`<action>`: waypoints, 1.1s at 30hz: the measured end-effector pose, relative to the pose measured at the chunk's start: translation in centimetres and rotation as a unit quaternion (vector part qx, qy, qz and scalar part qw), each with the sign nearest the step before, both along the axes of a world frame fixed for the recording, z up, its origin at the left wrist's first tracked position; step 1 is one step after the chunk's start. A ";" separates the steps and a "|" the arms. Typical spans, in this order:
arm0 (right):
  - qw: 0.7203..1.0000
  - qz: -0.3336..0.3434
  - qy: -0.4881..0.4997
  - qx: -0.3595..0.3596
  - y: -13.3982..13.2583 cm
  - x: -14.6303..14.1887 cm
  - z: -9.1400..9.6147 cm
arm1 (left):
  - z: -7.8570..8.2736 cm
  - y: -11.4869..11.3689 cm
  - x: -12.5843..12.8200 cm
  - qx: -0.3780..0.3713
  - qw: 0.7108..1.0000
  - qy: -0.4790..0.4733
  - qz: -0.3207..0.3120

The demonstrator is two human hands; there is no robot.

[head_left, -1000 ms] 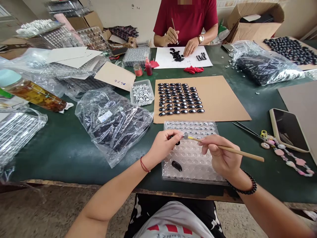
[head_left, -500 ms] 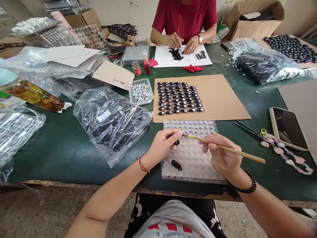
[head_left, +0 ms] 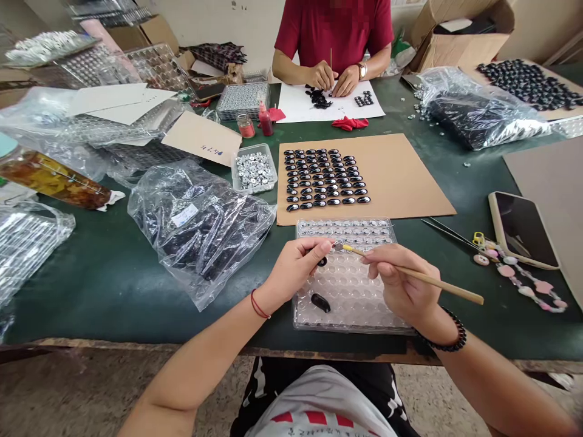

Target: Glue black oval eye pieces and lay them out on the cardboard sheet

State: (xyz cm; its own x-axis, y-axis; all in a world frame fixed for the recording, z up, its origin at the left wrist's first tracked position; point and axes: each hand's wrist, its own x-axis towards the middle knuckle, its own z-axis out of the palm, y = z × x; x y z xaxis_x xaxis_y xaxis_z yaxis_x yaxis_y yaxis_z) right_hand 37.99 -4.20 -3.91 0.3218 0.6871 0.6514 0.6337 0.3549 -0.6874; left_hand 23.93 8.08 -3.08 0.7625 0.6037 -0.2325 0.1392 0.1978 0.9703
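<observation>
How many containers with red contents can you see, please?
2: a jar and, to its right, a bottle, both beyond the open plastic box; more may be hidden.

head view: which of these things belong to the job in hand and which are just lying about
Likely part of the job:
small silver piece, at the left grip
wooden stick, in the right grip
clear tray beneath
black oval piece on the tray
probably the black pieces in rows

Likely just lying about:
phone
beaded strap
bottle
</observation>
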 end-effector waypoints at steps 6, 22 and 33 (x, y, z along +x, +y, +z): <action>0.999 0.027 -0.015 0.021 -0.1 0.0 0.3 | -0.3 -0.1 0.1 0.005 1.000 -0.016 -0.002; 0.924 0.122 0.324 -0.161 1.1 0.7 1.6 | 0.1 -0.9 0.3 0.090 0.993 0.076 0.020; 0.985 0.026 -0.065 -0.159 0.9 0.0 0.6 | -0.1 -0.8 0.2 0.123 0.989 0.083 0.000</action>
State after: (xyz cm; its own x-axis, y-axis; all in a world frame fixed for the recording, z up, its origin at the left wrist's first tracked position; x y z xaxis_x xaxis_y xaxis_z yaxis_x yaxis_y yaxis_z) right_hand 38.03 -3.30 -3.29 0.2091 0.8760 0.4346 0.7104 0.1693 -0.6831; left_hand 24.16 7.24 -3.14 0.7269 0.6568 -0.2003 0.3002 -0.0415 0.9530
